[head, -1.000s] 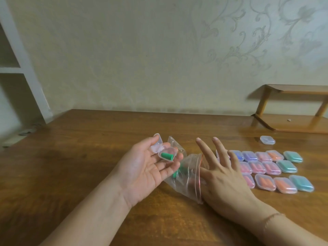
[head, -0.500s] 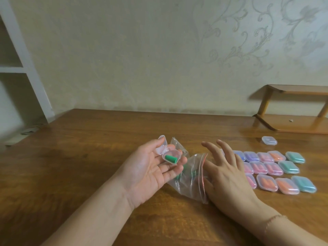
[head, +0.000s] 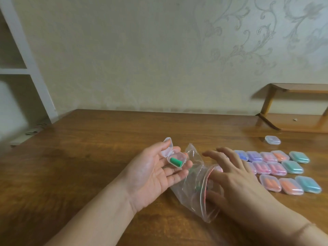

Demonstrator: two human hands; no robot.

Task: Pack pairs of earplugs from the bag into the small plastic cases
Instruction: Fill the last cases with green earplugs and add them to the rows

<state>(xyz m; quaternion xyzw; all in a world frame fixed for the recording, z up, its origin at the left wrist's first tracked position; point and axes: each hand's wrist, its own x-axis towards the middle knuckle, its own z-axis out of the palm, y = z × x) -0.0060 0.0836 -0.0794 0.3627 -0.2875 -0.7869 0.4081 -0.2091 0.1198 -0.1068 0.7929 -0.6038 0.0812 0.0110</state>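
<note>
Both hands sit over the middle of the wooden table (head: pixel 88 148). Palm up, the left hand (head: pixel 150 176) cradles an open clear case (head: pixel 174 158) on its loosely curled fingers, the thumb against the raised lid; one green earplug (head: pixel 175 162) lies in the case's tray. Palm down, the right hand (head: pixel 236 180) has its fingers spread and nearly straight above the mouth of the clear zip bag (head: pixel 195 189), the thumb reaching into the opening; it grips nothing that I can see. This bag lies crumpled on the table between the two hands, with something green dimly showing through the plastic. To the right, just past the right hand, closed filled cases (head: pixel 276 169) lie in three rows, holding blue, purple, pink, orange and teal contents. Beyond them, apart, a single closed clear case (head: pixel 272 140) sits near a low wooden shelf (head: pixel 292 121). No lettering or brand is readable on bag or cases.
</note>
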